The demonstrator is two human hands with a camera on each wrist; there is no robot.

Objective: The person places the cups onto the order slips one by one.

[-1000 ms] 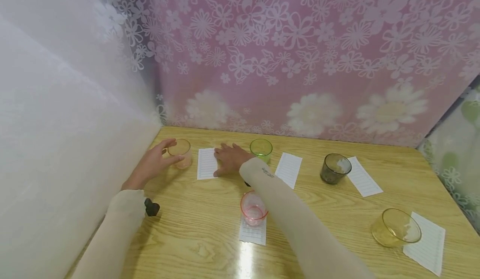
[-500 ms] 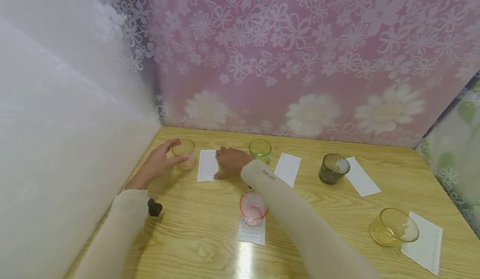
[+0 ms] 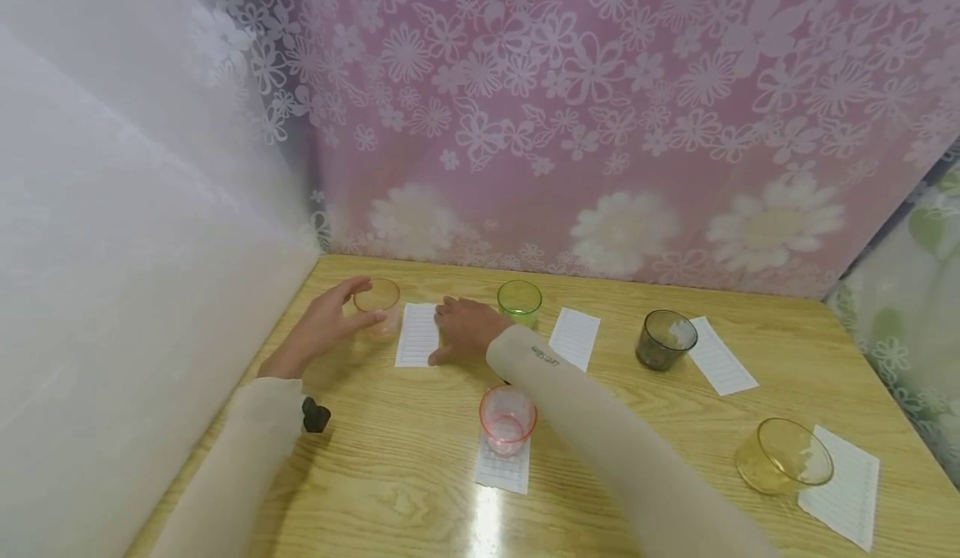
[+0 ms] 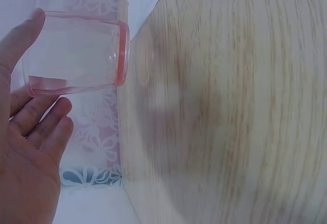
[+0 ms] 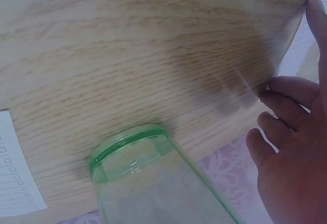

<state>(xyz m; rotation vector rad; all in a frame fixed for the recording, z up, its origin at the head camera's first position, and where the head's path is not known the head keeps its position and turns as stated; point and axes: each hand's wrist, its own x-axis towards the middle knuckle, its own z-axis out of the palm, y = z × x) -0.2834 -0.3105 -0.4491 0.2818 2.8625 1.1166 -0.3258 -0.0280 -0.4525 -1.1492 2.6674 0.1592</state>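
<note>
Near the table's far left corner, my left hand (image 3: 322,324) holds a clear cup with an orange rim (image 3: 386,321) between thumb and fingers. In the left wrist view this cup (image 4: 76,55) is upright, its reddish base at the tabletop; contact there cannot be told. Just to its right lies a printed paper slip (image 3: 416,339). My right hand (image 3: 472,326) touches the slip's right edge, with thumb and fingertips spread along it. Beyond my right wrist stands a green cup (image 3: 519,298), apart from the hand; the right wrist view shows the green cup (image 5: 153,183) close up.
A red-rimmed cup (image 3: 508,424) stands on a slip (image 3: 501,473) by my right forearm. Farther right are another slip (image 3: 576,337), a dark grey cup (image 3: 663,343) beside its slip (image 3: 722,358), and a yellow cup (image 3: 776,462) partly over a slip (image 3: 847,483). A flowered curtain (image 3: 525,124) hangs behind.
My left hand has brought the orange-rimmed cup a little to the right, closer to the slip. My right hand has stayed at the slip's edge.
</note>
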